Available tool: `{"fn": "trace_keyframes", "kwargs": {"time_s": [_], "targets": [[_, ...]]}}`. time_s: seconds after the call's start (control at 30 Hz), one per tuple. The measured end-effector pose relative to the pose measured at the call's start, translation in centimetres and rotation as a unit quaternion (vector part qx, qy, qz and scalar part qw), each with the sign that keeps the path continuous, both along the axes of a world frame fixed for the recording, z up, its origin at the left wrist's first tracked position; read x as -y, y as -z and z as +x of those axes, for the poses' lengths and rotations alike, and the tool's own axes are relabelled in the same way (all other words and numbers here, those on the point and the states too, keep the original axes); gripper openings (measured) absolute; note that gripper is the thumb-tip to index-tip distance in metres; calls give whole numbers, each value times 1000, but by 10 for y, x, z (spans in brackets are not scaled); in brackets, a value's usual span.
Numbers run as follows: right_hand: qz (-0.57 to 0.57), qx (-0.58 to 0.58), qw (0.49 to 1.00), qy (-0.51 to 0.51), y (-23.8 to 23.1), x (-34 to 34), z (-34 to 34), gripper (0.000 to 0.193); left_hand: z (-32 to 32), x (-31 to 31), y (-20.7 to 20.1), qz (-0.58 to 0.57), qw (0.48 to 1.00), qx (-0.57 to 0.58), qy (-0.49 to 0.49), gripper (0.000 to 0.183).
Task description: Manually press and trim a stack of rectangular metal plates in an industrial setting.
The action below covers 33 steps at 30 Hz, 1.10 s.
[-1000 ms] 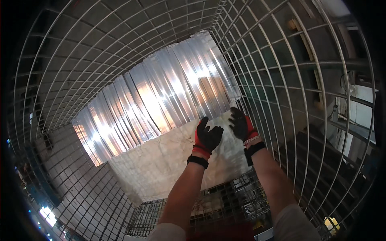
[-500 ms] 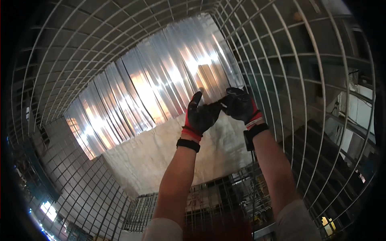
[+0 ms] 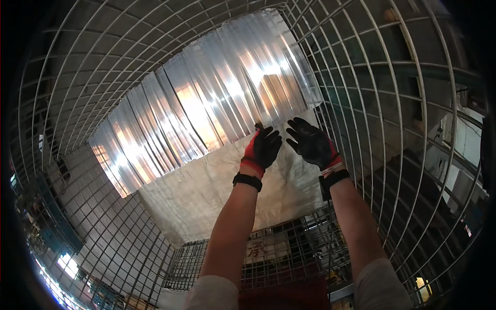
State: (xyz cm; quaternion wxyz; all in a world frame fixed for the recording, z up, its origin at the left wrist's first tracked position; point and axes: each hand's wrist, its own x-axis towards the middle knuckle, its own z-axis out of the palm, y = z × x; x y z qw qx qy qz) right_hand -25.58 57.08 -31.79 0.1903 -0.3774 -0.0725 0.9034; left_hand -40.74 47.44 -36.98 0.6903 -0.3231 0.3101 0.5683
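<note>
Head view: my left hand (image 3: 263, 147) and right hand (image 3: 314, 144), fingers parted, grip nothing visible; contact unclear. Shiny metal strips (image 3: 206, 106) lie just beyond both, pale sheet (image 3: 201, 191) beneath. Likely risk: strips shifting if I drag across their edges. Mesh wall (image 3: 422, 93) crowds my right; open room leftward.

You're in a workshop or factory space, can't tell which: big wire mesh cage (image 3: 129, 222) before you, shiny ribbed silvery pieces (image 3: 206, 98) lying in it, you in red-and-black work gloves (image 3: 266, 148), dim clutter past the mesh.
</note>
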Motion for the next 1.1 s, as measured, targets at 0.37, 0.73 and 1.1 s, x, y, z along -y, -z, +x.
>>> {"fn": "trace_keyframes", "kwargs": {"time_s": [0.37,0.73,1.1], "targets": [[-27,-2,999,30,9,-1,-8,26,-6,5,-8,-5,1000,-5,-3,65],[65,-21,997,-28,24,-28,-17,20,-11,-20,-29,116,977,135,-114,30],[-51,129,989,-44,33,-49,-20,25,-9,-19,-28,18,993,88,-71,34]]}}
